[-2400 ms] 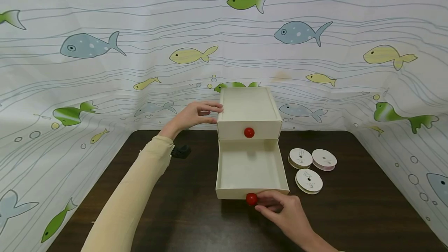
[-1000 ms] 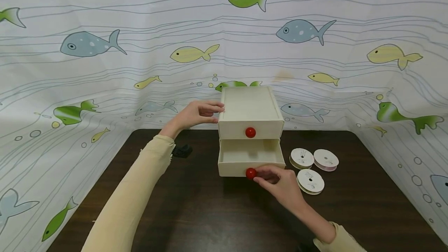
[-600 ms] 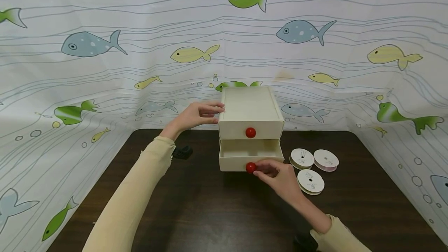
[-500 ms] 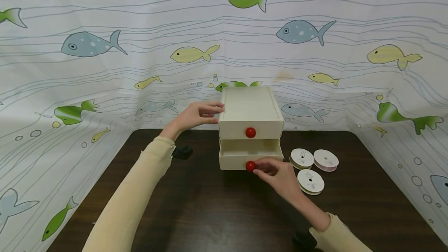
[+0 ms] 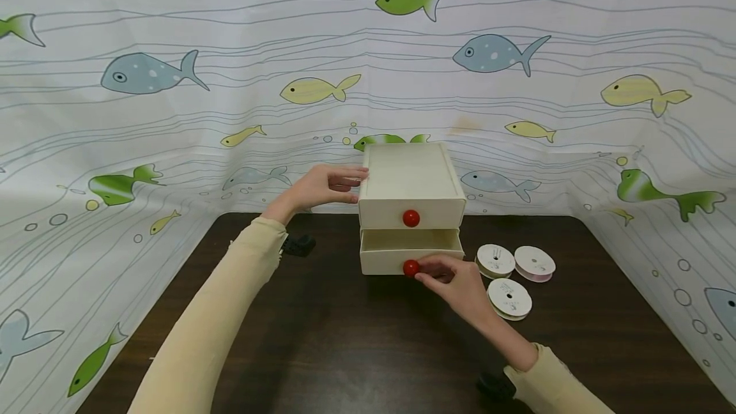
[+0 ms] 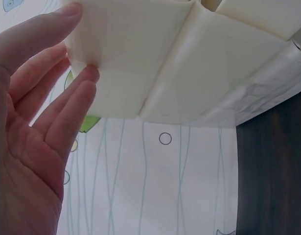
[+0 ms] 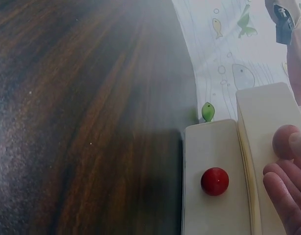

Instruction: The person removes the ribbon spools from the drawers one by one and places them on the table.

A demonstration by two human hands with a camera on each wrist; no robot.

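A cream drawer cabinet (image 5: 411,171) stands on the dark table. Its top drawer (image 5: 379,214) is closed, and the drawer below (image 5: 382,262) sticks out partway, its visible inside bare. My right hand (image 5: 460,283) pinches that drawer's red knob (image 5: 411,268) between thumb and fingers. On the table side of it, the right wrist view shows another drawer front (image 7: 204,147) with a red knob (image 7: 215,181), hidden in the head view. My left hand (image 5: 319,187) rests lightly spread fingertips against the cabinet's left side (image 6: 126,54), near the top edge.
To the right of the cabinet lie three white ribbon spools (image 5: 495,260). Dark straps with black devices show near both wrists. A fish-patterned sheet (image 5: 310,18) hangs behind and at both sides of the table (image 5: 322,344).
The lower visible drawer has slid most of the way back toward the cabinet, my right hand moving with its knob. It still creeps inward lately. My left hand stays at the cabinet's side.
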